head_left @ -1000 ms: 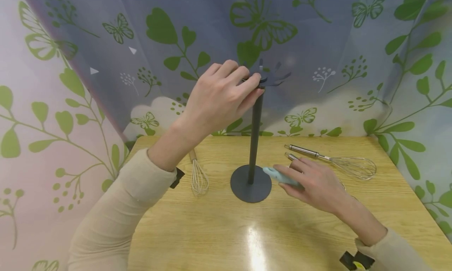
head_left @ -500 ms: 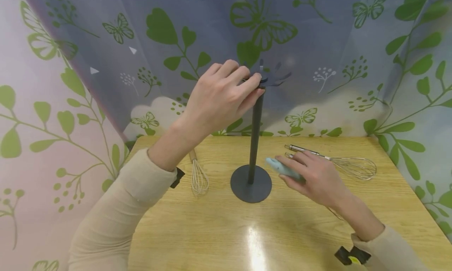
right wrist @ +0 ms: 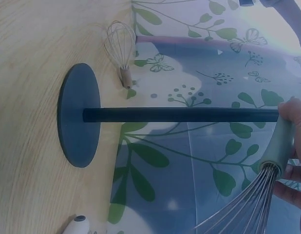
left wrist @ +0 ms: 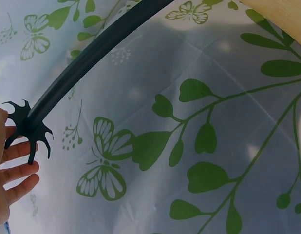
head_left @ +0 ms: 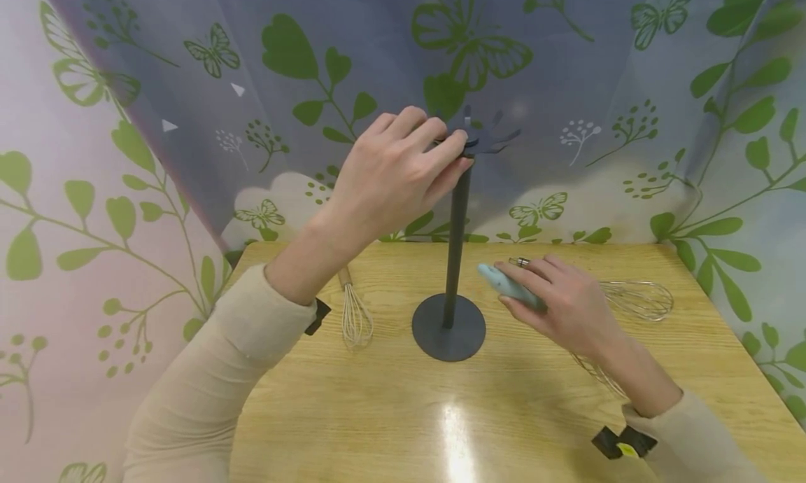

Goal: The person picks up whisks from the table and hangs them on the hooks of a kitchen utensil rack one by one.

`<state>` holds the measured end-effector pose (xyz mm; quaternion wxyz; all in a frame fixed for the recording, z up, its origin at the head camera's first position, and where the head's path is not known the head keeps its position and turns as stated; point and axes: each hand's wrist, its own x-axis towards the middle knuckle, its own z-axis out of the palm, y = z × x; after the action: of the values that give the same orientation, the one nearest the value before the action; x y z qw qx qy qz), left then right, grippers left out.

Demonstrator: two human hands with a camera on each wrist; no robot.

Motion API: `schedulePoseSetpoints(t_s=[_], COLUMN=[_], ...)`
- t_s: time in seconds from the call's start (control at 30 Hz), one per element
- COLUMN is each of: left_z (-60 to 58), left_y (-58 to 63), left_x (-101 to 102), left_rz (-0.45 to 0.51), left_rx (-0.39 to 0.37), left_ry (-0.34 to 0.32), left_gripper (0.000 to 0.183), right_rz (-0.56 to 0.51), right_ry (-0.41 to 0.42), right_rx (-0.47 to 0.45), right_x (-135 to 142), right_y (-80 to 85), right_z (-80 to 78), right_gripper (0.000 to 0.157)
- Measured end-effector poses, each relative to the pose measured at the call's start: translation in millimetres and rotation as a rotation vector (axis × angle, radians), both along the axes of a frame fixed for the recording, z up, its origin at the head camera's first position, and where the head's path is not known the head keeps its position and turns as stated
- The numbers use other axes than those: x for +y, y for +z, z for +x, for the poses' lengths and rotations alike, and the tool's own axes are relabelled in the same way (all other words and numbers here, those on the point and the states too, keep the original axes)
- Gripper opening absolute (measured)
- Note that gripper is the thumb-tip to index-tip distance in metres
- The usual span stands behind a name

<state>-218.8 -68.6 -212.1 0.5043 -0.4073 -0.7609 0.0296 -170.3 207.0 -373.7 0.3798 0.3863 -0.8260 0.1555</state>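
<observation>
At the top of a dark metal stand [head_left: 457,245], my left hand [head_left: 403,164] holds the ring of hooks [left wrist: 29,127] between thumb and fingers. In the left wrist view its fingers lie around those hooks. My right hand [head_left: 569,301] grips a whisk by its light blue handle [head_left: 506,283], right of the pole and above the table. Its wires [right wrist: 257,195] slant away below the handle in the right wrist view. In the head view they show partly under my wrist.
On the wooden table [head_left: 378,413], a whisk with a wooden handle [head_left: 357,318] lies left of the stand's round base [head_left: 434,336]. A metal whisk [head_left: 639,299] lies at the right, partly behind my right hand. A patterned curtain [head_left: 567,63] hangs behind.
My right hand has moved slightly up and back in the head view, with the blue-handled whisk, whose handle end has shifted a little right. The left hand stays on the stand.
</observation>
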Motion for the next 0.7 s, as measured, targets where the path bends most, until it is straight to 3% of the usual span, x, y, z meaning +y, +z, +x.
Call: schedulePoseSetpoints(t_s=[0.4, 0.7], left_z=[-0.2, 0.1], left_y=[0.4, -0.2], left_x=[0, 0], left_rz=[0.001, 0.001], left_rx=[0.008, -0.001], left_ry=[0.005, 0.000], left_gripper=[0.036, 0.036], right_rz=[-0.116, -0.189], right_ry=[0.035, 0.012], right_rx=[0.101, 0.147], right_x=[-8, -13], right_y=[11.6, 19.1], right_z=[-7.8, -10.8], right_gripper=[0.047, 0.049])
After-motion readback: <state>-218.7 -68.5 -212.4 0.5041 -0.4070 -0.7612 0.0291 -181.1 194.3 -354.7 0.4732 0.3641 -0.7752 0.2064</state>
